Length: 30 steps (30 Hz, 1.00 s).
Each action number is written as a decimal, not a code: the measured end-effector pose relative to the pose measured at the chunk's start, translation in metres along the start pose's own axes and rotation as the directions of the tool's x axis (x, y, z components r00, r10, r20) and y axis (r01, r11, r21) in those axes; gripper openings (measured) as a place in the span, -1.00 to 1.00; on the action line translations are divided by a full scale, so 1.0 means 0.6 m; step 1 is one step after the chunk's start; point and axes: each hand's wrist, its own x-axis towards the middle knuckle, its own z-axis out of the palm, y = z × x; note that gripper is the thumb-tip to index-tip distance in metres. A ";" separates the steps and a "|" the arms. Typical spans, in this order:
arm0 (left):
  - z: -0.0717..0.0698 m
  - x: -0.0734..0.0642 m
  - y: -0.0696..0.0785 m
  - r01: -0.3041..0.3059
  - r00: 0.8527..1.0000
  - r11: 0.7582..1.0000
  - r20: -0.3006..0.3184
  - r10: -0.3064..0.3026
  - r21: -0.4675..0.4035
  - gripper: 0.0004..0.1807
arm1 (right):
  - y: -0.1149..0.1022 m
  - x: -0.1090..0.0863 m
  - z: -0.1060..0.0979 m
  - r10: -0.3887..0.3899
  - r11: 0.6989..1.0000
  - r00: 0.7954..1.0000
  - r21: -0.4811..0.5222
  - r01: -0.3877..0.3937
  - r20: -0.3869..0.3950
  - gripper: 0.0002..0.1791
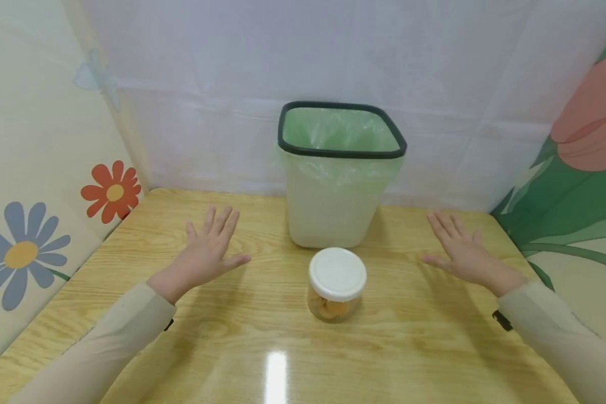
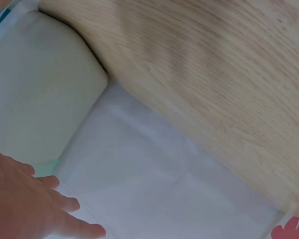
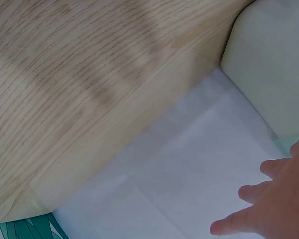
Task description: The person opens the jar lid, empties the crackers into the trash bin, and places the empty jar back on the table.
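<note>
Both hands hover over the table with nothing in them. My left hand (image 1: 205,251) is left of the jar, fingers spread and thumb out to the side. On the other side my right hand (image 1: 463,252) is held the same way, fingers straight. Between the hands stands a clear jar (image 1: 333,306) with a white lid (image 1: 337,274) and orange-brown pieces inside. Behind the jar is a whitish trash can (image 1: 328,207) with a dark rim (image 1: 340,152) and a green bag lining it. The left wrist view shows the spread left hand (image 2: 30,199); the right wrist view shows the right hand (image 3: 279,194).
The wood-grain table (image 1: 262,348) ends at a white cloth backdrop (image 1: 222,112) behind the trash can. Flower-patterned panels stand at the left (image 1: 35,140) and right (image 1: 586,207) sides. A bright light reflection lies on the front of the tabletop.
</note>
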 end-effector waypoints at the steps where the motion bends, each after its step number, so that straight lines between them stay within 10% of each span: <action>1: 0.001 0.000 0.001 0.000 1.000 1.000 0.002 0.000 -0.002 0.05 | 0.000 0.000 0.001 -0.002 1.000 1.000 0.000 0.002 -0.001 0.10; 16: 0.029 -0.001 0.027 -0.077 0.997 0.996 0.030 0.078 -0.035 0.05 | -0.010 -0.008 0.013 -0.029 0.999 1.000 0.016 0.029 -0.005 0.09; 30: 0.068 -0.005 0.043 -0.023 0.994 0.949 0.095 0.056 -0.315 0.21 | -0.019 -0.017 0.018 -0.053 0.998 0.998 0.012 0.053 -0.019 0.09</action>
